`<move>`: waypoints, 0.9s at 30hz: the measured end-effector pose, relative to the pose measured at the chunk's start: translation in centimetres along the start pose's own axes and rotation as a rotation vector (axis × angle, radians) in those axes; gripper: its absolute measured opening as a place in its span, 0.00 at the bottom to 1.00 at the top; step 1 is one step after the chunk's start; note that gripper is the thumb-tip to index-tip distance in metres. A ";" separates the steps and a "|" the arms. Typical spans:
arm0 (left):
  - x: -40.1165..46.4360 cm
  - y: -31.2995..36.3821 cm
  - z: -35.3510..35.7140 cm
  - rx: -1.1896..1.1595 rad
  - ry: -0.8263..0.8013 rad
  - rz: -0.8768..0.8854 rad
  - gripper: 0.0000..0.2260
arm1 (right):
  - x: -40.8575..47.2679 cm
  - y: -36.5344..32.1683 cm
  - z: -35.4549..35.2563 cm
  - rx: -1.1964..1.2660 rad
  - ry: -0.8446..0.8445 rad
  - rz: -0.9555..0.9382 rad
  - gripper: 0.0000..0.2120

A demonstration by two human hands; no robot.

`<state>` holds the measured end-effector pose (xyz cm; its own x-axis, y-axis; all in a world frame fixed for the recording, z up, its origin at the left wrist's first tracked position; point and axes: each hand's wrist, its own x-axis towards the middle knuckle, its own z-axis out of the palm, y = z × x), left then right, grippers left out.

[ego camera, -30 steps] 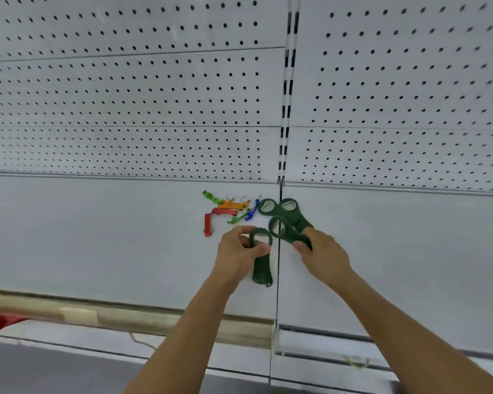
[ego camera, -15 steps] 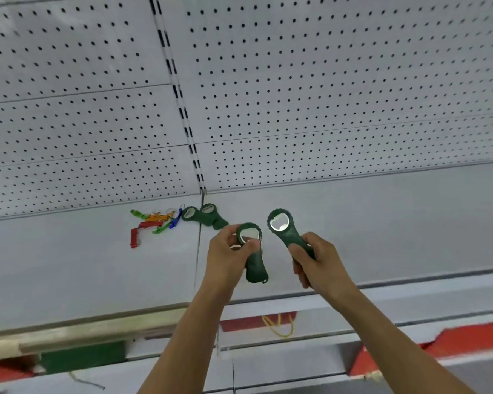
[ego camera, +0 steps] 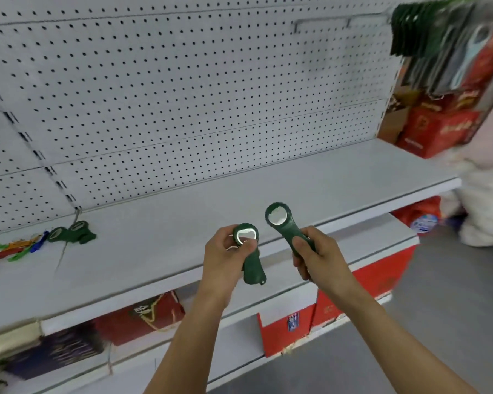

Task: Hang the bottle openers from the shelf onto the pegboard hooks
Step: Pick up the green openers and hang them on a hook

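My left hand grips a dark green bottle opener by its round head, handle hanging down. My right hand holds a second green bottle opener by its handle, ring end pointing up and left. Both are held over the front edge of the white shelf. Two more green openers lie on the shelf at the left beside a heap of small coloured openers. A bare metal pegboard hook sticks out of the white pegboard at the upper right.
Dark green items and packaged goods hang at the top right corner, blurred. Red boxes stand at the shelf's right end. Red and dark boxes fill the lower shelf. A white sack sits on the floor at the right.
The view has swung to the right: the openers left on the shelf have slid to the far left and the hook and hanging goods have come into sight. Both hands keep their openers.
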<state>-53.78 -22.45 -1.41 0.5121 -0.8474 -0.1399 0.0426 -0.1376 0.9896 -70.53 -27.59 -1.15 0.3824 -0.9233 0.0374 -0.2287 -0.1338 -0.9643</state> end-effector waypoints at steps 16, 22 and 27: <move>3.8 3.3 19.2 0.046 -0.201 0.093 0.12 | 4.1 4.0 -16.3 0.066 0.194 -0.039 0.09; 8.3 4.4 26.9 0.009 -0.198 0.077 0.12 | 10.1 4.6 -23.1 0.060 0.215 -0.078 0.07; 12.1 5.8 32.0 -0.032 -0.152 0.054 0.12 | 15.1 4.7 -27.9 0.046 0.175 -0.097 0.07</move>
<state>-74.81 -49.87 1.54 0.3792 -0.9212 -0.0872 0.0467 -0.0751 0.9961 -90.85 -52.23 2.23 0.2383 -0.9558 0.1722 -0.1552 -0.2125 -0.9648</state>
